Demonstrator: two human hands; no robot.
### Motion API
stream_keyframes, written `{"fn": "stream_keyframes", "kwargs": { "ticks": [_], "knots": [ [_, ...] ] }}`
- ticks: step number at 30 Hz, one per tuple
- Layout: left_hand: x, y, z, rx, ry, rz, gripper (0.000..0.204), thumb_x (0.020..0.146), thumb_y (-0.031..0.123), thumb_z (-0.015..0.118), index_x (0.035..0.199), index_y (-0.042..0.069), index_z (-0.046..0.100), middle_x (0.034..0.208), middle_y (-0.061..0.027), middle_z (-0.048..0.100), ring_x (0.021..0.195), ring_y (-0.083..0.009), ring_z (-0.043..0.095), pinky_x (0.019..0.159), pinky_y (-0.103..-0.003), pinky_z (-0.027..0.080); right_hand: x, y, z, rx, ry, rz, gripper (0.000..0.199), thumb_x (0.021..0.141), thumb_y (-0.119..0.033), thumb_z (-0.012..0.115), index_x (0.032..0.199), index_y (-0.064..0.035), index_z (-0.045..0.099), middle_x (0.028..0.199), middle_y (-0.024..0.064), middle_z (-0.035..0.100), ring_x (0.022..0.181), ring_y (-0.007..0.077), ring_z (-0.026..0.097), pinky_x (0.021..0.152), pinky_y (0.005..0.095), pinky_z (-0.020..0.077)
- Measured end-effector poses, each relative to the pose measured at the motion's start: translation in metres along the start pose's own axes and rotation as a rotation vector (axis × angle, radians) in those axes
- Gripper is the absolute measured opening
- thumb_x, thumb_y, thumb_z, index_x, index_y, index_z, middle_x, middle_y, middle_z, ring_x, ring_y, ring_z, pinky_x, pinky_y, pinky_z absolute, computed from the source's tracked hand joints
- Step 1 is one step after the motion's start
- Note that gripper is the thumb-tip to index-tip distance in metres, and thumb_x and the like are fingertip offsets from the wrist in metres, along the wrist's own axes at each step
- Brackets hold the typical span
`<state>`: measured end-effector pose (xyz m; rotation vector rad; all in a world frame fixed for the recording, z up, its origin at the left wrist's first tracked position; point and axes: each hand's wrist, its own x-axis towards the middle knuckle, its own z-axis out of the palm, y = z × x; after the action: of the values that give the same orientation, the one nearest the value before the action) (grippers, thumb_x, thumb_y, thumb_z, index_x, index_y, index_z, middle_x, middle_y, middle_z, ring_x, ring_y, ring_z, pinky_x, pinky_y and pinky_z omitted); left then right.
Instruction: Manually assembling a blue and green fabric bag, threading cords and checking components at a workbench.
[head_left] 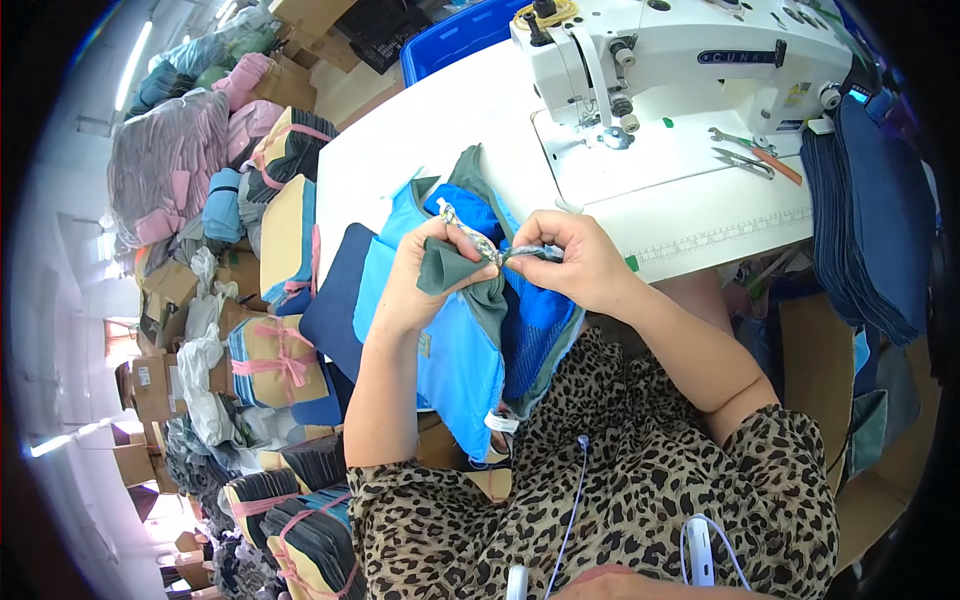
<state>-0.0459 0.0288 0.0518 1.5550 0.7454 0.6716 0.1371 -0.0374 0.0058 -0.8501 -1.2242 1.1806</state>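
Note:
My left hand (425,275) is closed in a pinch on a thin multicoloured patterned strip (473,229), with a dark green fabric flap (443,268) also in its fingers. Close beside it, my right hand (575,258) pinches the same strip farther along, its short end showing between thumb and forefinger. Fingertips of both hands nearly meet where the strip joins the green cloth. Below them a blue garment or bag piece (455,370) with green edging and darker blue mesh (535,335) hangs over the table edge toward my lap. A white label (501,422) shows at its lower end.
A white sewing machine (680,60) stands on the white table (400,130). Snips (743,160) and an orange-handled tool (775,165) lie by it. Dark blue fabric pieces (860,220) are stacked at right. Tied fabric bundles (280,365) and a blue bin (455,45) stand around.

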Motion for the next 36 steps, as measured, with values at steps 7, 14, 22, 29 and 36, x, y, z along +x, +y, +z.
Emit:
{"fn": "stream_keyframes", "kwargs": {
  "ticks": [7,14,22,29,36],
  "knots": [
    [-0.003,0.013,0.011,0.240,0.023,0.029,0.021,0.070,-0.007,0.071,0.075,0.004,0.054,0.075,-0.0004,0.057,0.072,-0.0074,0.054,0.064,-0.022,0.046,-0.007,0.006,0.006,-0.178,0.122,-0.160,0.010,0.078,-0.008,0.064,0.083,-0.0009,0.059,0.069,0.0019,0.058,0.065,0.0068,0.051,0.060,0.0228,0.0423],
    [-0.003,0.017,0.019,0.240,0.022,-0.051,0.020,0.069,-0.008,0.070,0.075,0.003,0.055,0.077,-0.0015,0.061,0.075,-0.0085,0.058,0.067,-0.024,0.048,-0.015,0.008,0.000,-0.089,0.081,0.054,0.011,0.078,-0.008,0.064,0.085,-0.0009,0.061,0.074,0.0029,0.060,0.070,0.0073,0.053,0.065,0.0240,0.0441],
    [-0.001,0.015,0.017,0.346,0.004,-0.069,0.015,0.070,-0.004,0.071,0.078,0.003,0.060,0.073,0.0015,0.059,0.069,-0.0050,0.053,0.061,-0.020,0.043,-0.013,0.011,-0.001,0.008,0.079,0.052,0.011,0.076,-0.006,0.063,0.086,-0.0015,0.062,0.078,0.0033,0.063,0.073,0.0069,0.056,0.068,0.0235,0.0452],
    [0.001,0.011,0.015,0.307,0.006,-0.132,0.017,0.068,-0.004,0.072,0.077,0.003,0.060,0.073,0.0024,0.058,0.067,-0.0047,0.052,0.060,-0.020,0.042,-0.010,0.017,-0.006,0.157,0.056,0.105,0.013,0.076,-0.004,0.065,0.088,-0.0022,0.059,0.082,0.0030,0.062,0.076,0.0076,0.057,0.070,0.0226,0.0463],
    [0.005,0.000,0.008,-0.003,0.046,-0.197,0.020,0.066,-0.007,0.072,0.076,0.004,0.057,0.079,-0.0056,0.063,0.074,-0.0137,0.061,0.067,-0.025,0.048,-0.008,0.008,-0.008,0.177,0.018,0.088,0.032,0.073,0.007,0.061,0.095,-0.0066,0.043,0.077,0.0024,0.057,0.070,0.0076,0.057,0.061,0.0208,0.0435]
  ]
}}
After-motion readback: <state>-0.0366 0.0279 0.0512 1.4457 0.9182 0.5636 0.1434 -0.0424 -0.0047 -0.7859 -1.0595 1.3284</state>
